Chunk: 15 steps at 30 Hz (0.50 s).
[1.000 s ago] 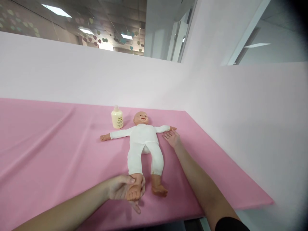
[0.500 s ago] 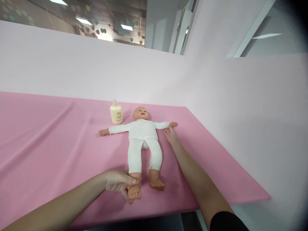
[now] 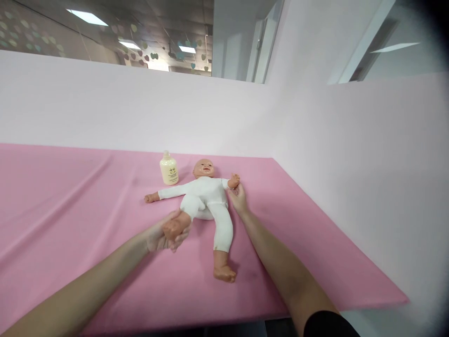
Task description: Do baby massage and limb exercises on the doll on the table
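A baby doll (image 3: 210, 191) with a white cloth body lies on its back on the pink covered table (image 3: 115, 281), head toward the wall. My left hand (image 3: 159, 236) is closed around the doll's ankle on the left side of the view, and that leg is bent and raised toward the body. The doll's other leg (image 3: 223, 229) lies stretched toward me. At the doll's arm on the right side, my right hand (image 3: 239, 200) grips near the wrist; its fingertips are partly hidden behind the doll's hand. The doll's other arm (image 3: 171, 191) is stretched out sideways.
A pale yellow lotion bottle (image 3: 169, 169) stands upright beside the doll's head. White walls (image 3: 140, 105) border the table at the back and right, with a window (image 3: 140, 32) above the back wall. Soft folds run through the pink cover on the left.
My left hand has lifted the doll's foot and moved it up and left, bending the leg. My right hand has brought the doll's arm inward, toward its body.
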Available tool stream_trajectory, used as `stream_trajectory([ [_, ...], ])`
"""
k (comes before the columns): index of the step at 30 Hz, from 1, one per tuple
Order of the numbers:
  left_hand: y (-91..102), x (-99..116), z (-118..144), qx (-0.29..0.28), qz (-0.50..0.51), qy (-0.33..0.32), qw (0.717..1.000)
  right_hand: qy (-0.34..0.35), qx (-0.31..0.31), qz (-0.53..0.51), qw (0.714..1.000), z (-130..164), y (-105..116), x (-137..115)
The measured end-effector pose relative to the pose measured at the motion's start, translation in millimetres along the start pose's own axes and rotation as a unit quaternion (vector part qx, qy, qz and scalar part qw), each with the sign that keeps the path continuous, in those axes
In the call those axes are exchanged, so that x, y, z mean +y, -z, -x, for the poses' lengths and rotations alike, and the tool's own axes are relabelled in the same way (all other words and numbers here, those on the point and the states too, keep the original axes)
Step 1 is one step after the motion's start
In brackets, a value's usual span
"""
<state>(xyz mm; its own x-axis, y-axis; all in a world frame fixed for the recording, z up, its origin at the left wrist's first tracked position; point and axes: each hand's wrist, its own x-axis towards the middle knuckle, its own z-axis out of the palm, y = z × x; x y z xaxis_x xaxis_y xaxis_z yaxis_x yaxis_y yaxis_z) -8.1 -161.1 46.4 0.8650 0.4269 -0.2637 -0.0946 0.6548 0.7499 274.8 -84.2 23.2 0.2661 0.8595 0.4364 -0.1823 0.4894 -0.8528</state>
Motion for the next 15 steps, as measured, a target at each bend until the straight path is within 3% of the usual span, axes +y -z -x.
stream_trajectory([
  [3, -5.6, 33.2, -11.9, 0.002, 0.038, -0.004, 0.999, 0.021, -0.078, 0.072, 0.994, 8.7, -1.3, -5.0],
  [7, -6.6, 60.4, -32.5, 0.086, 0.106, -0.006, 0.991, 0.051, -0.151, 0.139, 0.977, 11.5, 1.3, -11.1],
  [11, 4.1, 60.5, -55.1, 0.157, 0.123, 0.007, 0.980, 0.093, -0.208, 0.204, 0.952, 7.6, 2.7, -10.1],
  [15, 6.7, 51.3, -66.4, 0.157, 0.110, 0.003, 0.981, 0.129, -0.260, 0.264, 0.920, 6.4, 2.2, -9.3],
])
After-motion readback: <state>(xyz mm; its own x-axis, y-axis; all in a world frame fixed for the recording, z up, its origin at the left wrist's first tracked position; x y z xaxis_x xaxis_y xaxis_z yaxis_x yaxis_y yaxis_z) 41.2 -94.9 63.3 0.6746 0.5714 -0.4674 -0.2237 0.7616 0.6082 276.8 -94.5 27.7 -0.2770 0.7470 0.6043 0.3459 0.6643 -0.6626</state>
